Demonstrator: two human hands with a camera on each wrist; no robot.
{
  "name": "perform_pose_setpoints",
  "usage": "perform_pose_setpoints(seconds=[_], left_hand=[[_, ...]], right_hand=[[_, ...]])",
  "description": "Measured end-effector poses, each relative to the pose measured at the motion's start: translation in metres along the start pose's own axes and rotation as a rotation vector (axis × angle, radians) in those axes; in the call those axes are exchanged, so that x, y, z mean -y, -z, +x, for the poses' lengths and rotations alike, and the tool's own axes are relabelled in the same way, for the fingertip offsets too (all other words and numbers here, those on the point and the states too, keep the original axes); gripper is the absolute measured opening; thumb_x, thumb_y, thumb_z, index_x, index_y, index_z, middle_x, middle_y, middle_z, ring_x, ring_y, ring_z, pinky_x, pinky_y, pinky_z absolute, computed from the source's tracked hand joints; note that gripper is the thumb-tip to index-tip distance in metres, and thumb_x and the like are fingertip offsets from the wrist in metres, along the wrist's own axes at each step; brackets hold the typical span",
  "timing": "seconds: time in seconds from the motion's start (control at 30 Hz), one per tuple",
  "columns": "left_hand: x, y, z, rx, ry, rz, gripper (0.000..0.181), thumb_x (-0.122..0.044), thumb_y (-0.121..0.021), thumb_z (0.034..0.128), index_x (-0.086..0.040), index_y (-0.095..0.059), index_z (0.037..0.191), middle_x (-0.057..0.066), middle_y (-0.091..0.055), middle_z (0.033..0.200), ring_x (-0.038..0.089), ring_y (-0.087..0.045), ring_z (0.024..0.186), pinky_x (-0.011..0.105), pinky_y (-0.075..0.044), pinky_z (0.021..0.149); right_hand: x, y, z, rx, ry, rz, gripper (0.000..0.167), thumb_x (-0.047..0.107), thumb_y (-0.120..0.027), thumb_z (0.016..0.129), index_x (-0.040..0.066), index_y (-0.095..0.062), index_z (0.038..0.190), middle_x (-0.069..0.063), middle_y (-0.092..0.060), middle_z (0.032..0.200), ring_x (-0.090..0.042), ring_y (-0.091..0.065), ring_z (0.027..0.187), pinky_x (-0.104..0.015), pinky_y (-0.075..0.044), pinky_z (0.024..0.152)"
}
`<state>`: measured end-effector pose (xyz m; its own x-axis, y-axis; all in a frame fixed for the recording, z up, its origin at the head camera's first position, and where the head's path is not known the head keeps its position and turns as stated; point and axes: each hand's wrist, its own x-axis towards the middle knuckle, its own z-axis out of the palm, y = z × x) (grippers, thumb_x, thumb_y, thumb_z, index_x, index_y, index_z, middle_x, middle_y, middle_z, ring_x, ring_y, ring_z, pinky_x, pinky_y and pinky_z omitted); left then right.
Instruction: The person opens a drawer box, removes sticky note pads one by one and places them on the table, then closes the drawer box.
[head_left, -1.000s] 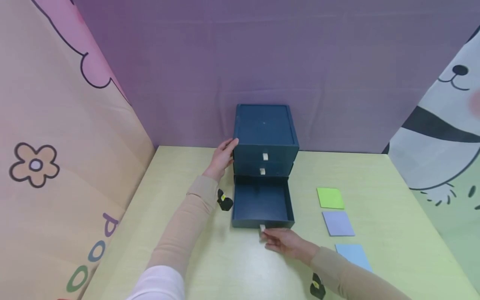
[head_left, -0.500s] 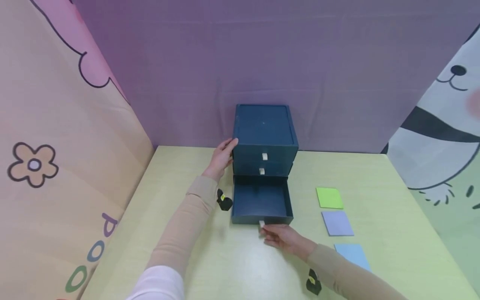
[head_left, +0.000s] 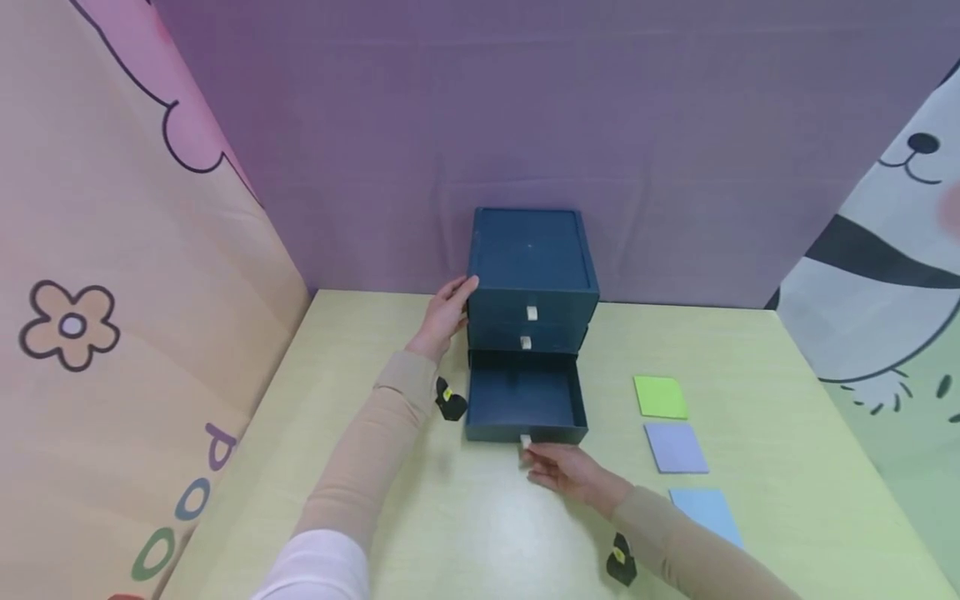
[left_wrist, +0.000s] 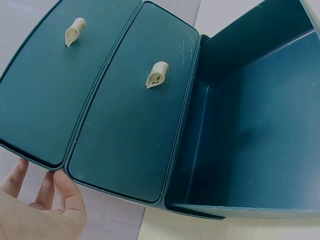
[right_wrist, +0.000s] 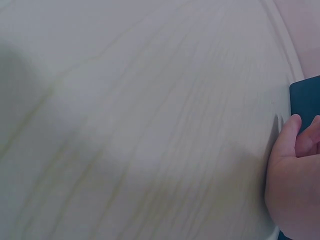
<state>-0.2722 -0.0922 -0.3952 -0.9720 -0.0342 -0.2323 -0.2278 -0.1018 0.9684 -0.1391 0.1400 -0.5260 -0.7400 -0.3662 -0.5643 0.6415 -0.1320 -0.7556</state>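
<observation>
A dark blue cabinet (head_left: 532,250) of stacked drawers stands against the purple backdrop. Its two upper drawers are closed, while the bottom drawer (head_left: 525,400) is pulled out and has a bare floor. My left hand (head_left: 442,317) rests against the cabinet's left side near the front edge; the left wrist view shows its fingertips (left_wrist: 62,180) touching that side. At the front of the bottom drawer, my right hand (head_left: 566,473) pinches the small white pull tab (head_left: 525,441). In the right wrist view only part of the right hand (right_wrist: 295,185) appears, beside the dark drawer front.
Right of the drawer lie a green square pad (head_left: 660,397), a purple one (head_left: 676,447) and a light blue one (head_left: 705,512) in a line on the pale table (head_left: 787,433). A printed sheet (head_left: 150,208) borders the left, and a panda-printed one (head_left: 885,275) the right.
The bottom drawer has slid a little way inward, toward the cabinet, and my right hand has moved with it. My left hand has stayed in place on the cabinet's side.
</observation>
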Motion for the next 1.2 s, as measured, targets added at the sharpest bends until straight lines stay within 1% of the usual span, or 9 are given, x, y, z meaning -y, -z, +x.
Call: perform_pose_setpoints(seconds=[0.33,0.53,0.57,0.77,0.8,0.97,1.03,1.13,1.2], left_hand=[[0.001,0.0,-0.001,0.0,0.0,-0.004,0.064,-0.047,-0.057,0.0917,-0.02,-0.037,0.146,0.003,-0.033,0.152,0.025,-0.035,0.136,0.042,-0.037,0.106],[0.001,0.0,-0.001,0.005,0.0,-0.006,0.065,-0.047,-0.058,0.0915,-0.019,-0.036,0.147,0.003,-0.033,0.152,0.026,-0.035,0.137,0.042,-0.036,0.107],[-0.002,0.0,-0.004,0.008,0.005,-0.003,0.064,-0.046,-0.057,0.0921,-0.019,-0.036,0.147,0.004,-0.032,0.153,0.026,-0.034,0.137,0.042,-0.036,0.107],[-0.002,0.0,-0.004,0.01,-0.001,0.001,0.065,-0.045,-0.057,0.0925,-0.017,-0.035,0.147,0.004,-0.033,0.152,0.027,-0.035,0.136,0.043,-0.036,0.107],[0.001,0.0,0.0,0.006,-0.006,-0.001,0.066,-0.046,-0.057,0.0919,-0.017,-0.036,0.147,0.004,-0.033,0.152,0.026,-0.035,0.136,0.043,-0.036,0.107],[0.001,0.0,0.0,0.003,-0.002,-0.002,0.064,-0.046,-0.057,0.0919,-0.019,-0.037,0.146,0.003,-0.034,0.152,0.026,-0.036,0.135,0.042,-0.037,0.106],[0.001,0.0,0.001,0.0,0.0,-0.005,0.064,-0.046,-0.057,0.0918,-0.019,-0.038,0.146,0.004,-0.035,0.151,0.026,-0.037,0.135,0.042,-0.037,0.106],[0.001,-0.001,0.001,-0.007,0.003,-0.007,0.063,-0.046,-0.058,0.0917,-0.019,-0.038,0.145,0.004,-0.035,0.151,0.026,-0.037,0.134,0.043,-0.037,0.106],[0.001,-0.001,0.001,-0.009,0.004,-0.008,0.063,-0.046,-0.058,0.0917,-0.019,-0.039,0.145,0.004,-0.036,0.151,0.026,-0.037,0.134,0.043,-0.037,0.106]], right_hand=[[0.003,-0.003,-0.001,-0.019,-0.026,0.021,0.016,0.011,-0.053,0.096,0.01,-0.068,0.09,0.0,-0.068,0.082,-0.007,-0.06,0.074,-0.027,-0.055,0.081],[0.008,-0.006,0.0,-0.028,-0.036,0.011,0.015,0.01,-0.052,0.096,0.005,-0.066,0.098,0.0,-0.067,0.083,-0.007,-0.06,0.075,-0.026,-0.054,0.081],[0.009,-0.007,0.0,-0.024,-0.038,0.011,0.015,0.01,-0.052,0.096,0.005,-0.066,0.099,0.0,-0.067,0.083,-0.007,-0.06,0.075,-0.025,-0.054,0.081],[0.013,-0.01,0.002,-0.041,-0.045,0.027,0.014,0.01,-0.052,0.096,0.005,-0.065,0.096,-0.001,-0.066,0.082,-0.006,-0.06,0.073,-0.024,-0.055,0.079],[0.013,-0.011,0.002,-0.052,-0.046,0.029,0.014,0.01,-0.052,0.096,0.005,-0.065,0.097,-0.001,-0.066,0.082,-0.006,-0.059,0.072,-0.024,-0.055,0.078],[0.013,-0.011,0.002,-0.065,-0.034,0.012,0.017,0.01,-0.054,0.096,0.0,-0.064,0.105,0.0,-0.066,0.081,-0.006,-0.058,0.072,-0.023,-0.055,0.077],[0.013,-0.012,0.002,-0.067,-0.026,0.008,0.017,0.011,-0.056,0.094,0.0,-0.064,0.105,0.0,-0.065,0.081,-0.006,-0.057,0.072,-0.022,-0.054,0.076],[0.014,-0.011,0.001,-0.039,-0.011,0.025,0.016,0.013,-0.059,0.093,0.001,-0.065,0.102,0.0,-0.065,0.081,-0.005,-0.057,0.072,-0.02,-0.054,0.075],[0.014,-0.012,0.001,-0.048,-0.007,0.032,0.015,0.012,-0.059,0.092,0.001,-0.065,0.1,0.0,-0.065,0.081,-0.005,-0.057,0.072,-0.02,-0.054,0.074]])
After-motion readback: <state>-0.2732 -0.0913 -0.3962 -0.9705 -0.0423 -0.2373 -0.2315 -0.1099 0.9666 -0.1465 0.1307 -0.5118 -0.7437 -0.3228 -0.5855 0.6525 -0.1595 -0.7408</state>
